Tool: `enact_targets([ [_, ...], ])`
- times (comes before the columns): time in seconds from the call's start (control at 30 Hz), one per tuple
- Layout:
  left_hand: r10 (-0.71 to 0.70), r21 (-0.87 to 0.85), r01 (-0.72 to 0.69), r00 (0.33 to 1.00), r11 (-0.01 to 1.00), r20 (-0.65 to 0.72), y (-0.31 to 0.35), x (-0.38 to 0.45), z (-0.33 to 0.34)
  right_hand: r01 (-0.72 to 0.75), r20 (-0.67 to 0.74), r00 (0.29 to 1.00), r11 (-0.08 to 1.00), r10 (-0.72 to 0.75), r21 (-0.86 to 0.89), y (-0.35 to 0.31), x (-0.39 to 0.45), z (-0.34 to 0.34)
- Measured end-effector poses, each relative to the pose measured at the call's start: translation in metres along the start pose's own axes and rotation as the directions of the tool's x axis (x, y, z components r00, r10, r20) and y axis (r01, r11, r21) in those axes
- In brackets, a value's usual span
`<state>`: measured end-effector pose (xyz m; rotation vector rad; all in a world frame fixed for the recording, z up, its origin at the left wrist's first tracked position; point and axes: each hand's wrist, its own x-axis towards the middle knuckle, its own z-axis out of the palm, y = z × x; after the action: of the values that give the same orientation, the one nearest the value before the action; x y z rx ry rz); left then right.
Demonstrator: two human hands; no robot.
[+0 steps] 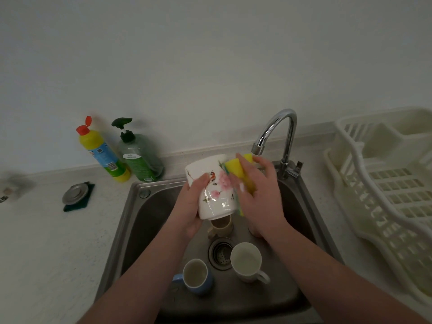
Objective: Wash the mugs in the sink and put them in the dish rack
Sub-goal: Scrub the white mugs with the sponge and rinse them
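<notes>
Left hand point(190, 206) grips our floral mug point(211, 188) tilted over the sink point(131, 220); right hand point(258, 190) presses a yellow sponge point(236, 166) against its right side.

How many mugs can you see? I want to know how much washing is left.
4, possibly one more. A flowered mug is held over the sink; a beige mug, a blue mug and a white mug stand inside. Something under the right wrist may be a fifth.
</notes>
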<state>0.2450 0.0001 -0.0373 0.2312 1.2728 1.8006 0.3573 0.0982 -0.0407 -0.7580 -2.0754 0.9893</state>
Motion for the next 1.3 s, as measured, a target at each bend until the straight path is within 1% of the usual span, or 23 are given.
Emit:
enact_targets([
  [0.03,-0.011,-0.003,0.011,1.0,1.0,0.001,0.001,0.0,0.001,0.035,-0.007,0.999,0.994,-0.036,-0.108,0.005,0.001,-0.001],
  [0.07,-0.023,-0.009,0.023,1.0,1.0,0.004,0.001,-0.001,0.0,0.026,0.007,1.0,0.984,-0.025,-0.176,0.009,0.003,-0.003],
  [0.1,-0.032,-0.008,0.032,0.999,0.999,0.005,0.0,-0.001,0.0,-0.013,0.032,0.999,0.981,0.02,-0.195,0.009,0.005,-0.005],
  [0.2,-0.049,0.011,0.049,0.999,0.999,0.004,-0.002,-0.002,-0.004,-0.09,0.112,0.988,0.986,0.106,-0.141,0.012,0.011,-0.004],
  [0.23,-0.053,0.015,0.053,0.999,0.998,0.003,-0.002,-0.002,-0.005,-0.123,0.125,0.983,0.987,0.135,-0.1,0.011,0.012,-0.003],
  [0.3,-0.054,0.028,0.054,0.999,0.998,0.004,-0.002,-0.002,-0.008,-0.255,0.126,0.961,0.965,0.247,0.052,0.005,0.013,-0.003],
  [0.37,-0.045,0.044,0.044,0.999,0.998,0.006,-0.001,-0.001,-0.013,-0.393,0.144,0.918,0.898,0.369,0.2,-0.001,0.014,-0.003],
  [0.43,-0.028,0.036,0.028,1.0,0.999,0.013,0.0,0.0,-0.015,-0.506,0.208,0.862,0.818,0.463,0.275,-0.003,0.017,-0.004],
  [0.47,-0.019,0.018,0.018,1.0,1.0,0.018,0.0,0.0,-0.015,-0.577,0.27,0.816,0.744,0.511,0.337,-0.004,0.017,-0.004],
  [0.5,-0.013,-0.007,0.013,1.0,1.0,0.019,0.0,0.0,-0.015,-0.649,0.356,0.761,0.638,0.543,0.414,-0.006,0.018,-0.005],
  [0.53,-0.011,-0.033,0.012,1.0,0.999,0.016,0.0,0.0,-0.014,-0.698,0.439,0.715,0.53,0.544,0.481,-0.007,0.018,-0.006],
  [0.57,-0.009,-0.056,0.01,1.0,0.998,0.008,0.0,0.0,-0.013,-0.727,0.499,0.685,0.455,0.531,0.515,-0.008,0.017,-0.005],
  [0.6,-0.001,-0.069,0.001,1.0,0.998,-0.001,0.0,0.002,-0.014,-0.739,0.537,0.673,0.431,0.509,0.517,-0.007,0.015,-0.003],
  [0.73,0.022,-0.036,-0.023,0.999,0.999,-0.04,0.004,0.007,-0.018,-0.789,0.608,0.612,0.438,0.505,0.43,0.003,0.008,0.008],
  [0.83,0.018,0.019,-0.017,0.998,1.0,-0.065,0.005,0.011,-0.023,-0.817,0.617,0.577,0.402,0.536,0.414,0.017,0.012,0.009],
  [0.87,0.018,0.028,-0.016,0.998,0.999,-0.067,0.005,0.013,-0.025,-0.825,0.612,0.565,0.384,0.553,0.414,0.022,0.015,0.009],
  [0.97,0.003,0.017,-0.002,0.997,1.0,-0.078,0.004,0.02,-0.027,-0.866,0.617,0.488,0.254,0.617,0.431,0.031,0.026,0.007],
  [1.0,-0.003,0.013,0.005,0.996,1.0,-0.085,0.004,0.023,-0.028,-0.868,0.62,0.478,0.229,0.622,0.44,0.036,0.031,0.007],
  [1.03,-0.008,0.017,0.009,0.996,1.0,-0.092,0.004,0.026,-0.029,-0.866,0.617,0.483,0.239,0.621,0.439,0.041,0.036,0.007],
  [1.07,-0.007,0.031,0.01,0.995,0.999,-0.098,0.004,0.03,-0.03,-0.863,0.597,0.498,0.296,0.629,0.409,0.048,0.041,0.008],
  [1.13,0.003,0.071,0.005,0.994,0.997,-0.11,0.005,0.038,-0.033,-0.844,0.53,0.535,0.451,0.658,0.29,0.059,0.052,0.009],
  [1.17,0.005,0.091,0.006,0.993,0.996,-0.118,0.005,0.041,-0.034,-0.828,0.493,0.553,0.509,0.672,0.235,0.063,0.057,0.009],
  [1.3,-0.008,0.139,0.028,0.99,0.99,-0.144,0.006,0.056,-0.036,-0.764,0.401,0.624,0.632,0.671,0.131,0.081,0.079,0.012],
])
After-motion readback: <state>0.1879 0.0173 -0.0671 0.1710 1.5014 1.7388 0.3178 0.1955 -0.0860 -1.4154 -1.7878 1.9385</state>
